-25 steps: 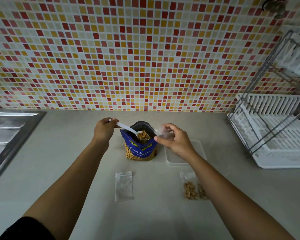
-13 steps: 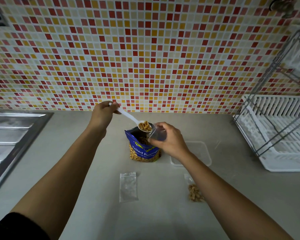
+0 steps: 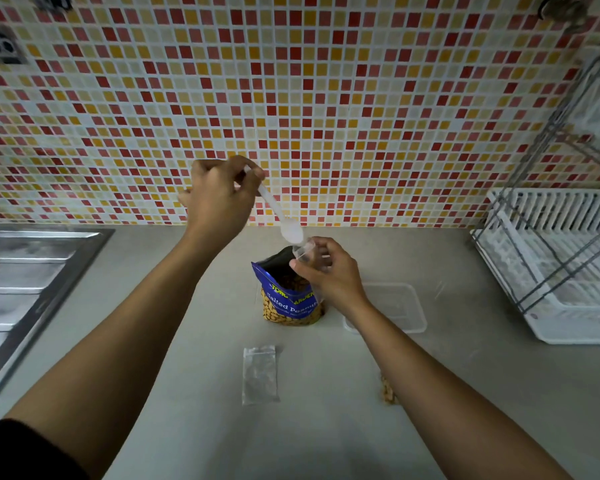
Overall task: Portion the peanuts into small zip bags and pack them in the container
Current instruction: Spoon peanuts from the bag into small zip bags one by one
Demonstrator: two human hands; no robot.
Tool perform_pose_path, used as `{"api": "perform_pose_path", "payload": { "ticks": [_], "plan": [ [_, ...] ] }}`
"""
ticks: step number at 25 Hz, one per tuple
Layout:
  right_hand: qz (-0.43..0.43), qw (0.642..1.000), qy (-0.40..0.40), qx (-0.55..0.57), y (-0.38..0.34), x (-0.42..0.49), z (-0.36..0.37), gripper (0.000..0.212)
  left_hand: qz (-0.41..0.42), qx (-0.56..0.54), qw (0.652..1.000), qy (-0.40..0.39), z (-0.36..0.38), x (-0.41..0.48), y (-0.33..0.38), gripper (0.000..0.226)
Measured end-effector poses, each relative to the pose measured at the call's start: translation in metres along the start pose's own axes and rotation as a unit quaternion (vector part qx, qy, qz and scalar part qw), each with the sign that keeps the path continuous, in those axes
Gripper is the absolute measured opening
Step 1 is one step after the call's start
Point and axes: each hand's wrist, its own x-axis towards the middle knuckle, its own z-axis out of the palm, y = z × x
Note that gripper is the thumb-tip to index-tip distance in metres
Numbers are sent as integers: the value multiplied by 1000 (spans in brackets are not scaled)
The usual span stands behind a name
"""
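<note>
Two hands meet above the open blue bag of salted peanuts (image 3: 288,296). The left hand (image 3: 219,199) pinches a white plastic spoon (image 3: 281,216), tipped at the mouth of a small clear zip bag (image 3: 305,249) gripped by the right hand (image 3: 329,271). A clear rectangular container (image 3: 395,306) sits at the peanut bag's three o'clock.

The tiled wall (image 3: 361,98) is chequered in red, orange, yellow and cream; the foil peanut pouch (image 3: 290,302) is printed blue with yellow and white lettering.

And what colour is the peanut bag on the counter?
The peanut bag is blue with yellow and white lettering, seen in the head view.
</note>
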Motion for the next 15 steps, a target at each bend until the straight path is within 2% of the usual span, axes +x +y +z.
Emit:
{"api": "perform_pose_path", "payload": {
  "ticks": [3,4,5,7,9,11,13,15],
  "plan": [
    [13,1000,14,16,6,1,-5,51,-123,-171,977,19,4,5,-23,24],
    [20,999,18,24,9,1,-7,52,-152,-189,970,11,11,0,-30,22],
    [28,999,19,31,14,1,-9,53,-149,-167,975,-9,21,-6,-39,22],
    [43,998,16,35,22,1,-14,54,-73,-41,992,-92,44,-25,-54,27],
    [63,998,-4,26,28,1,-18,56,29,109,981,-157,64,-41,-61,27],
    [80,996,-34,17,28,2,-21,56,76,177,964,-183,77,-51,-62,28],
    [92,994,-57,3,27,1,-24,55,34,175,961,-213,88,-57,-63,28],
    [97,993,-62,2,31,1,-26,54,-64,129,970,-198,94,-58,-62,26]
  ]
}}
